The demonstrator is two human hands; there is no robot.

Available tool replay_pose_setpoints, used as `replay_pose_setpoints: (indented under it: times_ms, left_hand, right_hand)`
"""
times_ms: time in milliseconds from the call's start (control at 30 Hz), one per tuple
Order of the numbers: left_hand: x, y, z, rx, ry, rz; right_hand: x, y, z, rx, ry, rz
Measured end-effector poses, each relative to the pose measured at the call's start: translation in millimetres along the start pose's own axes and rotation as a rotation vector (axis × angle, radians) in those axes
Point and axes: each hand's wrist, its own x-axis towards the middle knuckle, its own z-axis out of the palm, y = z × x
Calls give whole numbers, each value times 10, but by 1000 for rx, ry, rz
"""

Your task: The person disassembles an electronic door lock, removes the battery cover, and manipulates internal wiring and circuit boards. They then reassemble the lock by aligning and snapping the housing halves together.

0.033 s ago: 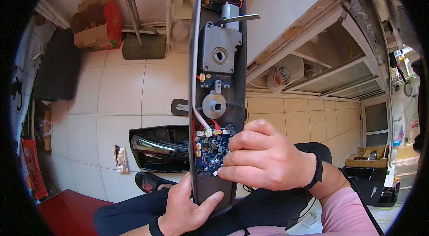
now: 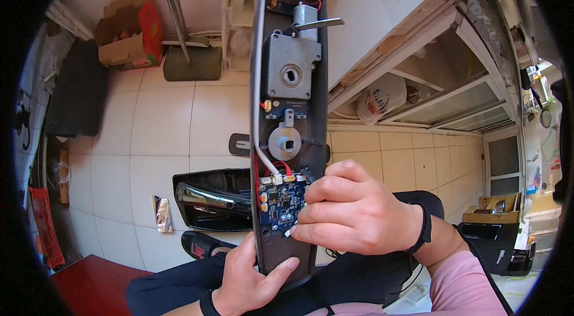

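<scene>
A long dark electronic lock housing (image 2: 291,261) stands nearly upright before me, its inner side facing up. My left hand (image 2: 248,280) grips its lower end, the thumb lying across the face. Inside are a grey gearbox (image 2: 276,65), a small silver motor (image 2: 307,20), a round metal disc (image 2: 284,143) with a square hole, and a blue circuit board (image 2: 280,196) with several white connectors along its top. My right hand (image 2: 353,214) is closed at the board's lower right edge. A small white plug (image 2: 289,233) pokes out under its fingertips; the thumb is hidden.
On the tiled floor lie a black tray-like case (image 2: 209,211) with a shiny black part (image 2: 206,194) and a silver packet (image 2: 162,213). Behind are a dustpan (image 2: 192,63) and an open cardboard box (image 2: 128,35). A white cabinet (image 2: 388,5) stands at right, a red surface (image 2: 89,286) at lower left.
The lock housing has shifted very slightly to the left at its upper end. Both hands keep their hold.
</scene>
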Motion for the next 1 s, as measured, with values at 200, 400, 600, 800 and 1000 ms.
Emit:
replay_pose_setpoints:
  times_ms: [200, 400, 600, 800, 1000]
  left_hand:
    - [-24, -22, -28, -27, 6, 5]
    - [-20, -9, -18, -50, 48, 44]
    - [-10, -11, 11, -134, 51, 79]
    - [-19, -42, -37, -70, 6, 70]
    - [-5, -52, -22, -54, 25, 100]
  right_hand:
    - [-26, -5, -58, 19, 33, -16]
    - [-33, 19, -86, 18, 45, -35]
    - [-33, 30, -131, 31, 35, -55]
    - [-17, 15, -141, 66, 98, -85]
    - [-46, 49, -156, 86, 160, -98]
